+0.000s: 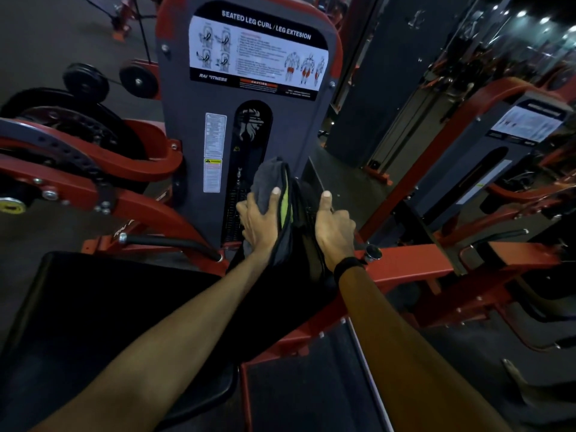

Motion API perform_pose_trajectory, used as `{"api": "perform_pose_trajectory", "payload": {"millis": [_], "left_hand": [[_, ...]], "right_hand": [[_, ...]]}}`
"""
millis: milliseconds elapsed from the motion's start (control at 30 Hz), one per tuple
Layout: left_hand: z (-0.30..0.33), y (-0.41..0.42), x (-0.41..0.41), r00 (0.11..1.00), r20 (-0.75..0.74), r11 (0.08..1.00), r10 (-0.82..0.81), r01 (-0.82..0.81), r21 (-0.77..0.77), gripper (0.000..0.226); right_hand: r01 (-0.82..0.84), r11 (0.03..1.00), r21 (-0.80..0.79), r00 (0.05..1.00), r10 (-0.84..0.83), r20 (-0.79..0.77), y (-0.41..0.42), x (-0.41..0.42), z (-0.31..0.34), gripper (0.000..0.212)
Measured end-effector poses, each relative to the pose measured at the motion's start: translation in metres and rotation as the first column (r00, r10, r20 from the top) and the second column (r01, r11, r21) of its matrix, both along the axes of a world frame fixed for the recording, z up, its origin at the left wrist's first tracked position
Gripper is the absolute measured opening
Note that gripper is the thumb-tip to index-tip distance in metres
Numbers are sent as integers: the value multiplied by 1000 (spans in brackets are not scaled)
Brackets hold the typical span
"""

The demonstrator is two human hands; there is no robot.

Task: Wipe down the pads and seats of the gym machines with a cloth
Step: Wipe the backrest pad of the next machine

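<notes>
A black seat (93,307) lies nearest at left. Beyond it, a grey cloth (265,185) is gripped by the left hand (258,222) against an upright black pad (296,232), whose edge is clasped by the right hand (333,229). Farther off, the grey shroud (193,126) labelled "Seated Leg Curl / Leg Extesion" is seen.

Dim gym. Dark floor (46,42). Red-framed machines (526,126) stand right and behind; a mirror (530,35) at upper right reflects small ceiling lights (544,20).

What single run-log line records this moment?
machine: seated leg curl / leg extension | left hand: grips grey cloth | right hand: grips black bag | seat pad: wiping not visible
</notes>
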State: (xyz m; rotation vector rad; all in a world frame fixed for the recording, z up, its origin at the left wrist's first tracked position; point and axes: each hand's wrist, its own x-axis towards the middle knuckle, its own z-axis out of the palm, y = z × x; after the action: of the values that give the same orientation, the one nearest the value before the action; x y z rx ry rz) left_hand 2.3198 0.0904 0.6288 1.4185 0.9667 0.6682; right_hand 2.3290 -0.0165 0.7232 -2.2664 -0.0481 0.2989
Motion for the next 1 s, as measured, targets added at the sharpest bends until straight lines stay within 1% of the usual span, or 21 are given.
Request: {"api": "perform_pose_trajectory", "payload": {"millis": [100,167,233,300,333,400,467,533,633,733,867,1000], "left_hand": [[-10,-37,-39,1000,1,1000,-7,7,15,85],[-13,-65,-67,1000,21,1000,-7,6,15,87],[-11,-86,-85,1000,14,1000,-21,21,-1,83],[-1,-96,-88,999,-10,998,-44,44,-35,72],[9,-94,-83,999,-19,998,-42,41,-38,67],[29,-85,-67,999,-27,1000,-21,21,9,62],[42,-67,-43,1000,-21,999,-18,19,39,63],[49,-45,-20,998,-52,999,-26,27,23,68],[53,-13,5,997,-73,1000,8,-9,-20,64],[51,7,19,998,-54,997,15,-18,-68,66],[32,20,26,1000,-18,993,21,-23,-117,63],[11,25,23,1000,-28,986,2,-7,-167,64]], "right_hand": [[-6,999,-34,1000,7,10,0,0,-1,77],[-8,999,-46,1000,9,24,1,-2,-1,77],[-5,998,-65,999,8,39,2,-2,-1,79],[3,997,-82,999,0,43,2,-4,-1,81],[7,997,-77,999,-4,42,1,-3,-1,82],[27,999,-40,1000,-26,17,0,-1,0,84],[40,999,3,999,-40,-2,-2,3,-1,85],[50,999,22,999,-50,-8,-2,3,-1,85],[19,1000,-23,1000,-19,4,1,1,-3,82],[-3,996,-93,1000,4,11,2,3,-2,73],[-31,993,-115,999,34,19,2,4,-1,76],[-27,994,-106,999,30,21,3,4,-2,76]]}}
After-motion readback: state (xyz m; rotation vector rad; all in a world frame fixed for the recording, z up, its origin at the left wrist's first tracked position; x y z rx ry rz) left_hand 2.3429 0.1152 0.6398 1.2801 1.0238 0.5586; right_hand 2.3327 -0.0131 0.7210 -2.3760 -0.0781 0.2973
